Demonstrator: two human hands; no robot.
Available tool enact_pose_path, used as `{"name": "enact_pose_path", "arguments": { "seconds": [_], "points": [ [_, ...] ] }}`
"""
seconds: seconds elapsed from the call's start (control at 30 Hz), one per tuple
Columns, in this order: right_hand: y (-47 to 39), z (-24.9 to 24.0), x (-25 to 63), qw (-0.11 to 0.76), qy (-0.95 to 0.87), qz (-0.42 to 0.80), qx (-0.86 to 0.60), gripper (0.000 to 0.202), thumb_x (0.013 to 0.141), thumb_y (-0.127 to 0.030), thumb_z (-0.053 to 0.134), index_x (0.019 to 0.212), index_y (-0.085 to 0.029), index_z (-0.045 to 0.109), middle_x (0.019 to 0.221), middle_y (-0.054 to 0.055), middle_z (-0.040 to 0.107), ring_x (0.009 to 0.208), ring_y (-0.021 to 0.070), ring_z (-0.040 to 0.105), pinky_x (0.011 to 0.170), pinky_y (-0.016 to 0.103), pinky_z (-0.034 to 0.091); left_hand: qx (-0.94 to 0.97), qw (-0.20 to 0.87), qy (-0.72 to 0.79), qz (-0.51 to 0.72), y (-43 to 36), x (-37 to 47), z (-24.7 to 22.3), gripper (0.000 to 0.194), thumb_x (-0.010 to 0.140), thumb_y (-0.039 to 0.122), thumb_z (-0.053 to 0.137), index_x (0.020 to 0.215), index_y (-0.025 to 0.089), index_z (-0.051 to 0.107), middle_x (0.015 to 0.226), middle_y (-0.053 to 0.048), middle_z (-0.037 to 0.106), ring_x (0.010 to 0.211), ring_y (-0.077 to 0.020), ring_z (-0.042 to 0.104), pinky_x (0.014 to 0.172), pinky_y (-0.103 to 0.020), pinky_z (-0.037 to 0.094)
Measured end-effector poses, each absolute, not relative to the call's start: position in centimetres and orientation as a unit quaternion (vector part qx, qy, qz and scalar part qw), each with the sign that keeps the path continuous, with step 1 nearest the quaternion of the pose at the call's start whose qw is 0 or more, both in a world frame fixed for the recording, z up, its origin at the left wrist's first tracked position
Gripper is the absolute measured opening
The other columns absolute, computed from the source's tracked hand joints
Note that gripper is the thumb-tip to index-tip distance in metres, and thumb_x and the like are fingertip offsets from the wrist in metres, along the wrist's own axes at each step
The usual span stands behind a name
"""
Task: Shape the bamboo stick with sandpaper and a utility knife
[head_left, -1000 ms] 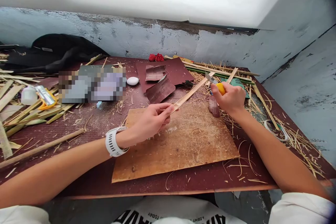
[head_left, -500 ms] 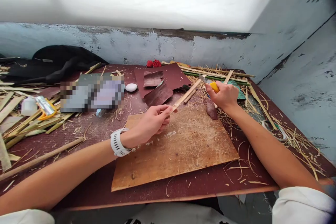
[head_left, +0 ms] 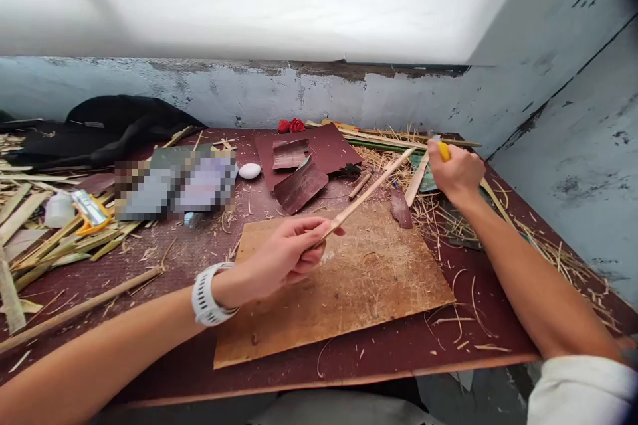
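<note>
My left hand [head_left: 292, 249], with a white watch at the wrist, pinches the near end of a thin bamboo strip [head_left: 371, 190]. The strip slants up and to the right above a worn wooden board [head_left: 343, 299]. My right hand [head_left: 461, 172] is wrapped round a yellow utility knife [head_left: 443, 149], raised beyond the strip's far end and apart from it. Most of the knife's handle is hidden in my fist, and its blade is hard to make out. Below the right hand another flat bamboo piece [head_left: 417, 180] lies among the shavings.
Bamboo strips and shavings [head_left: 383, 163] cover the back right. Curved dark red pieces [head_left: 302, 186] lie mid-table. Leftward are a white egg-shaped object [head_left: 250, 170], a second yellow tool [head_left: 90, 211], a small white bottle [head_left: 59, 209], a long stick [head_left: 100, 301] and black cloth [head_left: 114, 119].
My right hand has moved right and slightly up with the knife, away from the strip. My left hand has shifted slightly down, and the strip is turned more edge-on.
</note>
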State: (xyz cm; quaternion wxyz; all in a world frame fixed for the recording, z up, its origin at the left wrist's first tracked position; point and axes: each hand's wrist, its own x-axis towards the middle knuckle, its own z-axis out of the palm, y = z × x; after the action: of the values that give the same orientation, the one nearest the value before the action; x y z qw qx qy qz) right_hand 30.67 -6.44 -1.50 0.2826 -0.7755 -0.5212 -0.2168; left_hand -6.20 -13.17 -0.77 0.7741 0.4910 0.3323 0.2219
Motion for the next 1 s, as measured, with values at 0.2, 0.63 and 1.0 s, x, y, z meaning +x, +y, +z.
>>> {"name": "enact_pose_path", "arguments": {
  "seconds": [0.2,0.63,1.0],
  "points": [
    [-8.1,-0.6,29.8,0.490,-0.556,0.010,-0.672,0.065,0.097,-0.080,0.036,0.060,-0.026,0.038,0.052,0.000,0.040,0.049,0.0154,0.038,0.051,0.033,0.025,0.697,0.532,0.360,0.319,-12.0,-6.6,-1.0,0.032,0.106,0.045,0.056,0.101,0.016,0.068,0.065,0.004,0.041,0.054,-0.0100,0.029,0.045,-0.022,0.022],
    [-10.7,0.2,24.0,0.574,-0.560,0.382,-0.459,0.047,0.085,-0.072,0.070,0.090,-0.027,0.058,0.084,-0.002,0.064,0.039,0.0055,0.022,0.041,0.033,0.023,0.850,0.198,0.344,0.348,-8.8,-8.6,-1.9,0.026,0.107,0.031,0.051,0.111,0.016,0.072,0.073,0.002,0.062,0.059,-0.0114,0.046,0.058,-0.025,0.036],
    [-10.1,-0.7,24.0,0.610,-0.540,0.350,-0.462,0.037,0.082,-0.059,0.080,0.095,-0.027,0.066,0.083,0.000,0.072,0.038,0.0059,0.027,0.040,0.032,0.022,0.844,0.217,0.343,0.351,-8.3,-8.6,-2.0,0.031,0.106,0.034,0.056,0.120,0.017,0.078,0.101,-0.008,0.079,0.080,-0.0176,0.065,0.075,-0.029,0.048]
  ]
}}
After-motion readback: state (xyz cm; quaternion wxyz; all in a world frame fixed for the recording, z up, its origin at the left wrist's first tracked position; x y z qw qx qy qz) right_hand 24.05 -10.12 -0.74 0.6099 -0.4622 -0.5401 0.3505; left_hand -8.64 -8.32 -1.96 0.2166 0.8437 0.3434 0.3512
